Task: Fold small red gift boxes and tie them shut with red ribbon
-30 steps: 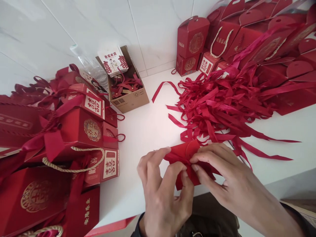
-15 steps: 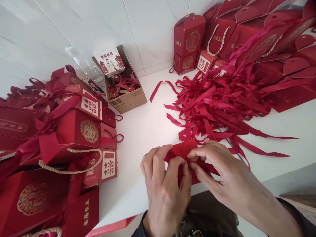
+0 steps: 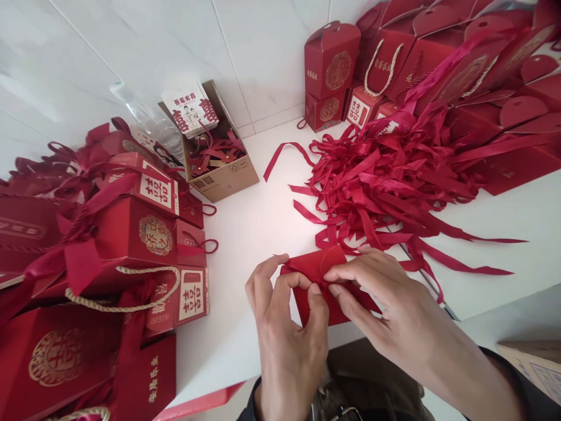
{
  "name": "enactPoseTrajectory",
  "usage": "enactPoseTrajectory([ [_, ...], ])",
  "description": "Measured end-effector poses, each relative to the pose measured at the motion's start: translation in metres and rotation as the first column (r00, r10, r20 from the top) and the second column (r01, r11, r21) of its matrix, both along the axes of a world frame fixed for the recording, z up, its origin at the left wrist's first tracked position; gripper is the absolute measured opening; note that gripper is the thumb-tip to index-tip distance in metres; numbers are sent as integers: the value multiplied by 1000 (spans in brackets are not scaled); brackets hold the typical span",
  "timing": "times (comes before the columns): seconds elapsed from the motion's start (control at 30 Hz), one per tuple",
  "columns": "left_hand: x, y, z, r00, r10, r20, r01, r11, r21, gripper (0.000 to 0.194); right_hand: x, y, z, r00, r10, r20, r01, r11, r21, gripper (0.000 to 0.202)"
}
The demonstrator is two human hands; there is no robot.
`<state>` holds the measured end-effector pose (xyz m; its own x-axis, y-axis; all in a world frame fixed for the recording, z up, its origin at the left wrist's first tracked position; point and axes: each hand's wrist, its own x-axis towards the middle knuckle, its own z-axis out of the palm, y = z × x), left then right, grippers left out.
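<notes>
At the table's front edge, a small red gift box [image 3: 308,261] lies between my two hands, with a red ribbon [image 3: 322,283] across its top. My left hand [image 3: 291,318] curls over the box's left side, its thumb and forefinger pinched on the ribbon at the middle. From the right, my right hand [image 3: 385,295] pinches the ribbon close beside them with thumb and forefinger. A ribbon end sticks out under the right fingers. The knot, if any, is hidden by my fingertips.
A big heap of loose red ribbons [image 3: 390,181] lies just behind my right hand. Red gift boxes [image 3: 333,61] stand along the back right, and ribboned ones [image 3: 131,234] are piled at left. A cardboard box [image 3: 228,181] holding cards [image 3: 190,108] stands by the wall.
My fingers and the gift box have shifted slightly left. The left thumb and forefinger have moved a little apart from the right fingertips, and more of the box's top shows.
</notes>
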<state>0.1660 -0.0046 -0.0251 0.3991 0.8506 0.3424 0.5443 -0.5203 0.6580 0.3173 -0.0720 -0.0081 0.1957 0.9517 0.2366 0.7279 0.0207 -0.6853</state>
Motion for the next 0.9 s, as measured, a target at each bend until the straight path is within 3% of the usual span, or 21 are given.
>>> enactPoseTrajectory([
  [0.17, -3, 3, 8, 997, -73, -20, 74, 996, 47, 15, 2, 1, 2, 1000, 9, -17, -9, 1000, -3, 14],
  [0.37, 2, 0, 6, 994, -95, -52, 100, 988, 114, 15, 1, -1, 0, 1000, 4, -16, -4, 1000, -21, 15],
  [0.67, -6, 5, 13, 989, -144, -45, 147, 987, 69, 17, 1, -6, -1, 986, -143, 88, 135, 987, 89, 5],
  [0.9, -5, 12, 9, 979, -197, -59, 199, 980, 20, 14, -7, -4, -3, 986, -108, 125, 101, 993, 59, 6],
])
